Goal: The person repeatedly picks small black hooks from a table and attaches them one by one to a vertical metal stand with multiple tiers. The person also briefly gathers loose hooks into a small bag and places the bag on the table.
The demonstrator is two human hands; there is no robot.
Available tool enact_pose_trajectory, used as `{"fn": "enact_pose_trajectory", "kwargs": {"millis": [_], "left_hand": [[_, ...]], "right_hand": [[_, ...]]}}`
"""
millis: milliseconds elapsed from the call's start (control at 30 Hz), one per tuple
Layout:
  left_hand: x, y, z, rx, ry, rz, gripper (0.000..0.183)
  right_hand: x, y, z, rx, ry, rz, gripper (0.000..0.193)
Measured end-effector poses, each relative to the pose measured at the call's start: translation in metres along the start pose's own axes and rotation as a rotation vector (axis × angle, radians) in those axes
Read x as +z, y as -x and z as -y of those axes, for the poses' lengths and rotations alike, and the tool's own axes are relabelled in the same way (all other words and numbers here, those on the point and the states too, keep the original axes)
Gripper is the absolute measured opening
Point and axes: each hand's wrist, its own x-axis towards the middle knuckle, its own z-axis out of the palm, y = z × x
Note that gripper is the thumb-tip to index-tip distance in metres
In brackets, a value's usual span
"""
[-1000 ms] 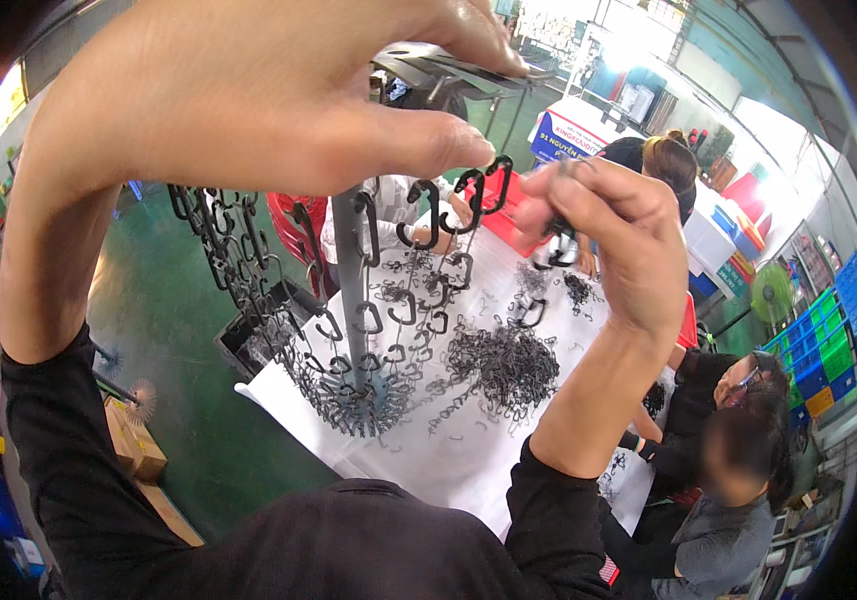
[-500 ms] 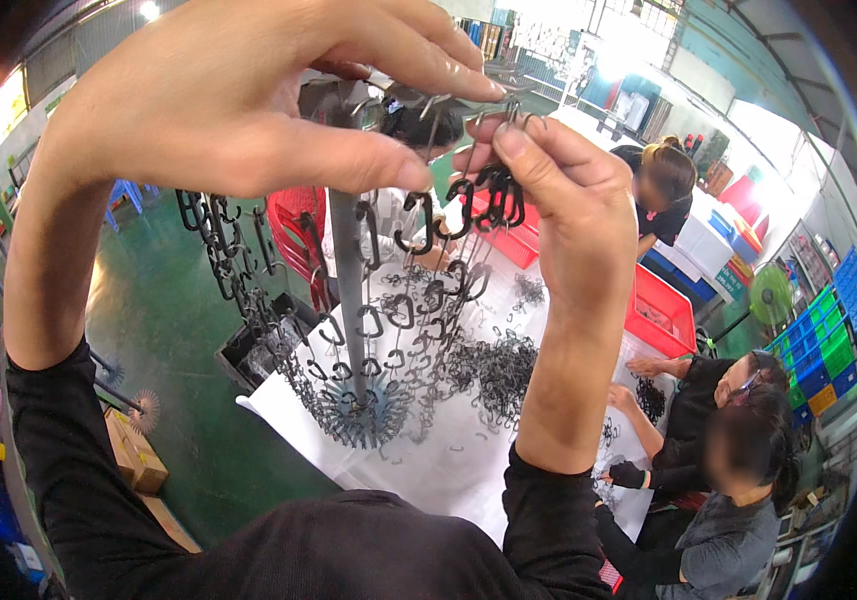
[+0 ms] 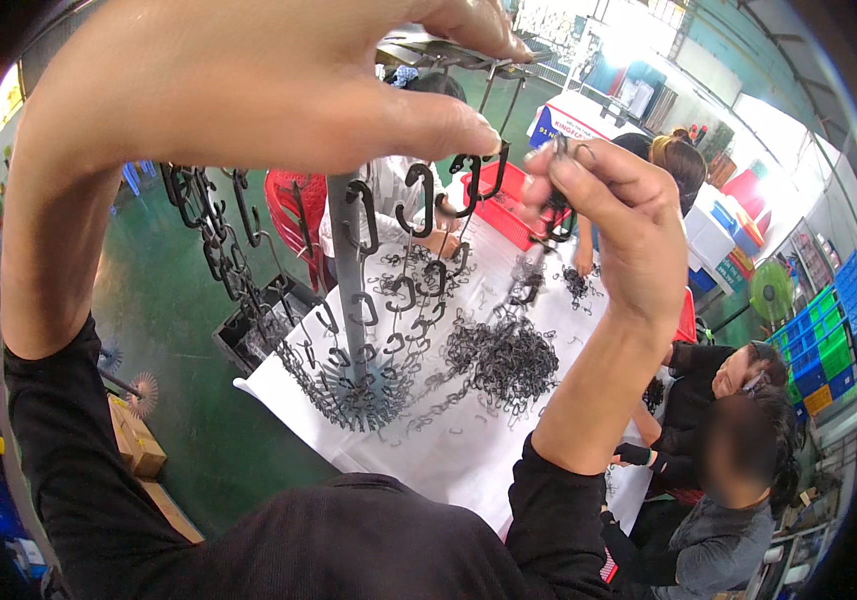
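Pinching a small bunch of black clips (image 3: 555, 203) between the thumb and fingers, the right hand (image 3: 628, 220) stands right of centre in the upper part of the head view, closed on its load. The left hand (image 3: 248, 110) spreads across the upper left, its thumb apart from its fingers; the fingertips lie at the rim of a grey disc (image 3: 433, 48) at the top edge, and whether they press on it cannot be told. Held just right of the hanging strands (image 3: 401, 293), the bunch has its long axis roughly up and down in the frame, a thin wire hook at its upper end curling toward the right and the dark C-shaped bodies below; blur hides which way their gaps face and their exact count. Such pieces are probably light, stiff and rather slick, more apt to tangle than to break, so the wire end at the top appears the best place to take hold, leaving the bodies to hang freely. At centre left, 1 grey pole (image 3: 348, 270) runs nearly upright among the strands toward a spoked ring (image 3: 368, 395) lower down. Right of that ring, a pile of loose clips (image 3: 503, 360) lies on a white sheet (image 3: 418, 462), with a red tray (image 3: 510, 235) above it in the frame and 2 co-workers (image 3: 718, 540) at lower right.
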Motion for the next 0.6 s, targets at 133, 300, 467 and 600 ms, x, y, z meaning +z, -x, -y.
{"fn": "enact_pose_trajectory", "kwargs": {"millis": [133,300,467,600], "left_hand": [[-0.003,-0.003,0.001,-0.015,0.084,0.002,0.048],[0.000,-0.007,0.001,0.039,0.117,0.003,0.051],[-0.005,0.002,-0.006,-0.161,-0.057,0.139,0.058],[-0.014,-0.006,-0.021,-0.178,0.116,0.128,0.050]], "right_hand": [[0.013,-0.006,-0.009,-0.179,0.007,-0.124,0.018],[0.022,-0.013,-0.016,-0.167,-0.115,-0.068,0.021],[0.026,-0.016,-0.017,-0.173,-0.295,-0.036,0.020],[0.032,-0.014,-0.019,-0.268,-0.232,-0.198,0.018]]}}
